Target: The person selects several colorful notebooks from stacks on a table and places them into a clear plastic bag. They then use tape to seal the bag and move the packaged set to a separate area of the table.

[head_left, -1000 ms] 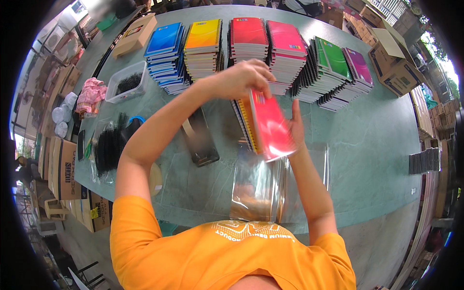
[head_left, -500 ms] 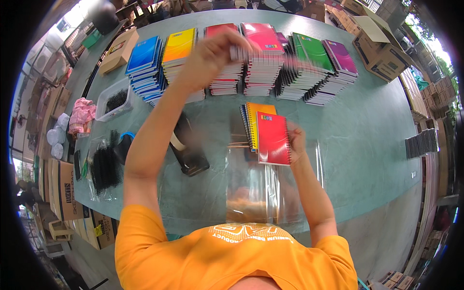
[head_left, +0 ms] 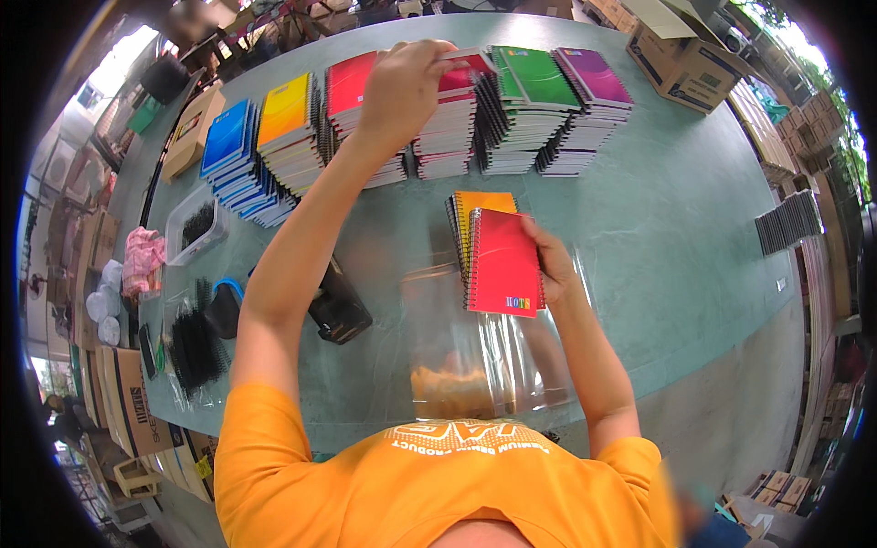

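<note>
My left hand [head_left: 406, 87] reaches over the back row, its fingers pinched at the near-left edge of a red spiral notebook [head_left: 468, 66] on top of a stack. The fingertips are partly hidden. At the middle of the table my right hand [head_left: 555, 260] grips a small bundle by its right side. A red spiral notebook [head_left: 502, 260] lies on top of it, rings to the left. Behind it show a yellow-orange notebook [head_left: 486, 201] and more ring bindings. Beneath the bundle lies a sheet of clear plastic [head_left: 457, 352].
Stacks of blue [head_left: 227, 137], yellow [head_left: 285, 108], red [head_left: 352, 82], green [head_left: 534, 75] and purple [head_left: 594, 78] notebooks line the back. Leftward are a clear bin [head_left: 215, 233], black binding coils [head_left: 196, 347] and a black object [head_left: 340, 306]. An open carton [head_left: 681, 68] stands far right.
My left hand, blurred before, now grips at the red stack. The top notebook in my right hand now has its rings left and label at the bottom, formerly rings right and label at the top.
</note>
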A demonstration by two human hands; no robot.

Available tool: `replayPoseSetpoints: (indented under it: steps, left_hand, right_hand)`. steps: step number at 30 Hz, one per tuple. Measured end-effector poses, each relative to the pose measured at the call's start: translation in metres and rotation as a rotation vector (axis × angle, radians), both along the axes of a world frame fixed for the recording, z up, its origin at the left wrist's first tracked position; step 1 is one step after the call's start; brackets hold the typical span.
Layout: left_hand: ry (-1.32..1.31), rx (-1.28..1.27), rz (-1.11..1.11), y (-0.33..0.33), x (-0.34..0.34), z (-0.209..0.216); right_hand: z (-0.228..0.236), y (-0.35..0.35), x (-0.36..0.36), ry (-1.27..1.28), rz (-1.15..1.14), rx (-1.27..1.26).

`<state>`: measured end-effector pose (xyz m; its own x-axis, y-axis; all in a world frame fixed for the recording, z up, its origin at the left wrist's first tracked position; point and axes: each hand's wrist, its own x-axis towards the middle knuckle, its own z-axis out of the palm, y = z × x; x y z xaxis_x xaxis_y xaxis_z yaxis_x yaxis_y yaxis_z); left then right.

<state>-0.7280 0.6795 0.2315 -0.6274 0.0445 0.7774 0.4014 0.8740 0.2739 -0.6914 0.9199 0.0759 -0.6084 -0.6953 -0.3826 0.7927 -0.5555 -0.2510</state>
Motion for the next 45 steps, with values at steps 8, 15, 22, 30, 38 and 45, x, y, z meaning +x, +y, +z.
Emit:
replayPoseSetpoints:
  steps: [8,15,22,30,38,45]
  left_hand:
    - [-0.319,-0.538,-0.523,0.084,0.008,-0.048]
    - [-0.127,-0.324,-0.007,0.082,-0.07,-0.029]
    - [-0.75,0.029,-0.937,0.161,0.011,-0.017]
    - [-0.08,-0.469,0.2,0.116,-0.08,-0.045]
    - [-0.176,0.195,-0.188,0.143,-0.038,-0.003]
    - [-0.458,-0.393,-0.71,0.229,-0.033,-0.065]
  right_hand:
    - [0.021,0.052,0.024,0.122,-0.058,-0.035]
    - [0.013,0.105,0.021,0.038,-0.037,0.011]
    - [0.025,0.152,0.016,0.06,0.017,-0.039]
    - [-0.002,0.192,0.011,0.165,-0.014,0.158]
    - [-0.008,0.204,-0.038,0.149,-0.113,0.114]
    - [-0.008,0.212,-0.045,0.176,0.107,-0.104]
